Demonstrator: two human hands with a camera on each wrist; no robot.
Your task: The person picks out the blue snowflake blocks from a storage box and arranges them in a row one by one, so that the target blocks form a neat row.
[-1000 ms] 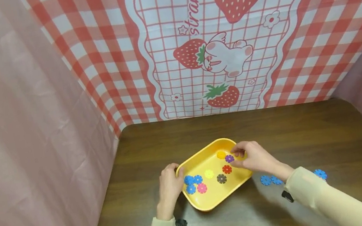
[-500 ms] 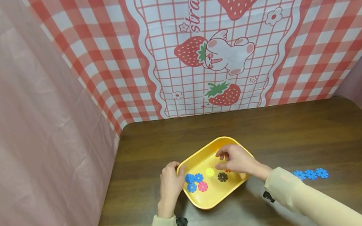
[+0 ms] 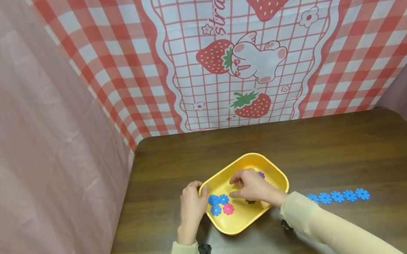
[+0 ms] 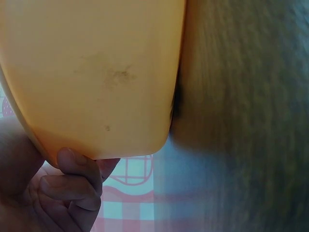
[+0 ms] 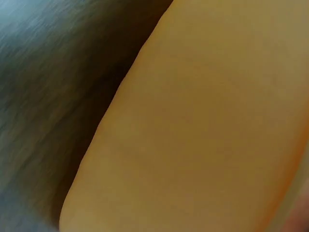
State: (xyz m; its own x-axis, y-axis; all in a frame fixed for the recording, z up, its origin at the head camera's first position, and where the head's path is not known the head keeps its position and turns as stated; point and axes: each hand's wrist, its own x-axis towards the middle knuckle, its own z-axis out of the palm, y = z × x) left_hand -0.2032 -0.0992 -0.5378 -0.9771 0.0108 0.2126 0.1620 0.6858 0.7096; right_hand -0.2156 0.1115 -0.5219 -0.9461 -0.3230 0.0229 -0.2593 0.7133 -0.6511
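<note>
My left hand (image 3: 193, 204) grips the left end of a yellow plastic tray (image 3: 239, 224), thumb over the rim. In the left wrist view, its fingers (image 4: 77, 186) curl against the tray's outer wall (image 4: 111, 92). My right hand (image 3: 252, 185) reaches in over the middle of the tray, thumb and fingers bent and apart. Toothed blue snowflake discs (image 3: 215, 210) lie at the tray's left end beside a pink disc (image 3: 228, 209). A purple disc (image 3: 261, 174) and a dark disc (image 3: 250, 201) show partly from under the right hand. The right wrist view is filled by the tray's outer wall (image 5: 183, 116).
A straight row of several blue snowflake discs (image 3: 336, 196) lies on the brown wooden table (image 3: 309, 141) right of the tray, its left end partly behind my right sleeve (image 3: 300, 209). A checked strawberry cloth (image 3: 246, 71) hangs at the back, and pink curtains (image 3: 34, 171) flank the table.
My right hand has moved left across the tray, from its right end to over the middle, now covering the yellow and red discs. More of the blue row shows. The left hand keeps its grip.
</note>
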